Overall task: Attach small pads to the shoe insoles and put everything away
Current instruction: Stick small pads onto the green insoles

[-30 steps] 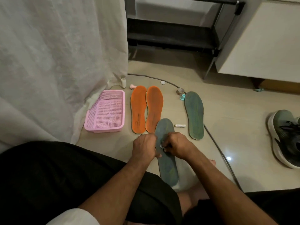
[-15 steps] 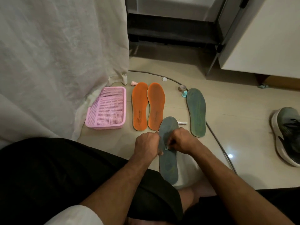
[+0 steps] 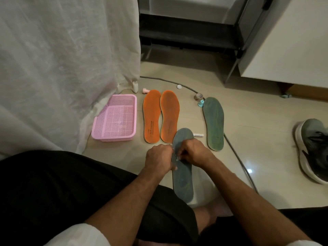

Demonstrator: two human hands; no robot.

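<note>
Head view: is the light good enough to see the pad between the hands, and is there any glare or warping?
Head view: dim, warm light; the pad is only a pale speck on the grey insole, mostly hidden between the left hand and right hand. One small glare spot on the floor beside the cable. Wide-angle bending shows at the edges; the shoe looks stretched.

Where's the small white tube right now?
In the head view the small white tube lies on the floor right of centre, between the held grey-green insole and the other green insole, just beyond the right hand.
</note>
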